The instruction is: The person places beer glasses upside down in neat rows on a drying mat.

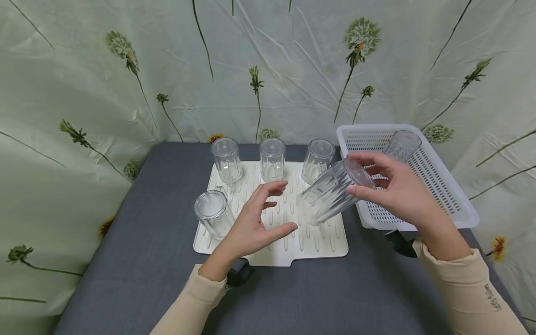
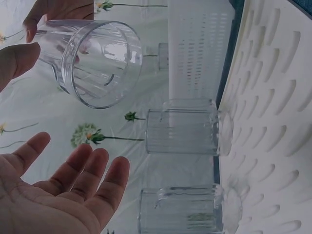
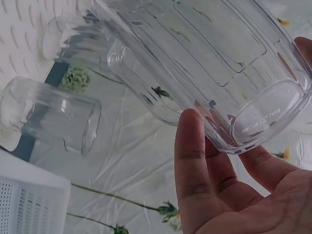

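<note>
My right hand (image 1: 404, 190) grips a clear glass mug (image 1: 328, 195) round its base. The mug is tilted in the air over the right part of a white draining mat (image 1: 268, 244), its mouth towards the lower left; its handle (image 3: 141, 90) shows in the right wrist view. Left of that mug, my left hand (image 1: 253, 225) is held palm inward with fingers spread, apart from the glass and holding nothing. On the mat, glass mugs stand upside down: a back row of three, including the middle mug (image 1: 272, 160), and a front-left mug (image 1: 214, 214).
A white perforated basket (image 1: 445, 174) stands at the right, partly behind my right hand, with one glass (image 1: 403, 145) inside. Dark grey cloth (image 1: 138, 260) covers the table. A flower-patterned curtain (image 1: 293, 102) hangs close behind and at both sides.
</note>
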Demonstrator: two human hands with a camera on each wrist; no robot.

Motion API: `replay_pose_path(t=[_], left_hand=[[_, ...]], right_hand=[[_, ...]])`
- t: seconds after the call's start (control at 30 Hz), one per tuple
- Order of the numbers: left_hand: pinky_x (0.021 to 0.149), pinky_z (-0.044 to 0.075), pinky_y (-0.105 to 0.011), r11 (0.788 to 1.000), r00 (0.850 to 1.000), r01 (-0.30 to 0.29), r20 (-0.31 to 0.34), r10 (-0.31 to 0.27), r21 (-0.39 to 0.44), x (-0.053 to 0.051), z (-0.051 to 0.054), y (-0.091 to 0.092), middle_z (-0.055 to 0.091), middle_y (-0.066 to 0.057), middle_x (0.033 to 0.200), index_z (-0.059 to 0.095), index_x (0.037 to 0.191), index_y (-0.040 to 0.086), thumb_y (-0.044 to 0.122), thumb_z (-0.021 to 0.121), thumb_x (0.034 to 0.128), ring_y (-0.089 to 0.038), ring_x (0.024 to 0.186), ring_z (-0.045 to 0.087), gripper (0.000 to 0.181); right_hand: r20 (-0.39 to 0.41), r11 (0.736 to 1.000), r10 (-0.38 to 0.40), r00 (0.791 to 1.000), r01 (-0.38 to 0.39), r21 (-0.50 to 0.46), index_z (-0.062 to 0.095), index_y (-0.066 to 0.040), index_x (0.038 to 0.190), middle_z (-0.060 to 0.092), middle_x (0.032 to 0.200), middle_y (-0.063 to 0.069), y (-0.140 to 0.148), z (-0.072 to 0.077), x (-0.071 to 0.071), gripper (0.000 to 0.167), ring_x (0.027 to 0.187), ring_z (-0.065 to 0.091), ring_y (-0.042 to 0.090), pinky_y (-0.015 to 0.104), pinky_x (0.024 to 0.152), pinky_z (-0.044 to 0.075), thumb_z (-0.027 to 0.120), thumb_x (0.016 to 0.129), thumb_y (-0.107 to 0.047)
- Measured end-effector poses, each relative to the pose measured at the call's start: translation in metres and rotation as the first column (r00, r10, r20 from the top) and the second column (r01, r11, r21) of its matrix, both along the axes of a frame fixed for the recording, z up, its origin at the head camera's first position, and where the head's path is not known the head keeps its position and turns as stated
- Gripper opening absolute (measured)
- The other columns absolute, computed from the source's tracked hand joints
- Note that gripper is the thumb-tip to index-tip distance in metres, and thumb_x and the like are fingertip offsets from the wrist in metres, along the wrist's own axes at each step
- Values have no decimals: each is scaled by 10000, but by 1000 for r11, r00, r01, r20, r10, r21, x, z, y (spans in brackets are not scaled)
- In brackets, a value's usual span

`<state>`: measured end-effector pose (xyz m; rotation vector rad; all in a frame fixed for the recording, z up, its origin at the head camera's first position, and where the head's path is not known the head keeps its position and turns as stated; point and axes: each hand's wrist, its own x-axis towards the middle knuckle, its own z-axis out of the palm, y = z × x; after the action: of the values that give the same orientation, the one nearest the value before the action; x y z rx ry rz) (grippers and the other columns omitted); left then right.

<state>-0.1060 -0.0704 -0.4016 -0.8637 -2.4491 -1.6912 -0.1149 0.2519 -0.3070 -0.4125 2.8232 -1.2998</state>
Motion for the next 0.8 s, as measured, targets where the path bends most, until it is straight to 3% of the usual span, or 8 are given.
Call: replay_pose_path(t=[0.33,0.53,0.8], left_hand=[[1161,526,-456,1000,1000,28,13,-27,-10,-2,-1,4,540,43,1525,460,1584,256,227,920,848,-158,1412,527,868],[1170,520,-466,999,998,45,43,-45,-15,-1,-2,7,537,56,1535,458,1585,259,236,935,829,-164,1425,520,893],[1129,547,-420,998,997,59,44,-58,-37,-1,-3,9,552,52,1511,464,1584,220,241,955,803,-152,1395,544,922]], right_hand=[[-8,998,67,998,-67,10,616,-217,1493,642,1468,29,-21,-2,6,630,1165,585,187,83,909,499,873,918,-252],[-18,996,91,996,-91,4,635,-220,1472,654,1451,5,-31,-2,9,620,1135,602,134,121,907,525,884,905,-254],[-38,994,110,993,-109,12,634,-205,1475,650,1455,18,-39,-2,11,628,1145,618,193,165,910,543,885,901,-255]])
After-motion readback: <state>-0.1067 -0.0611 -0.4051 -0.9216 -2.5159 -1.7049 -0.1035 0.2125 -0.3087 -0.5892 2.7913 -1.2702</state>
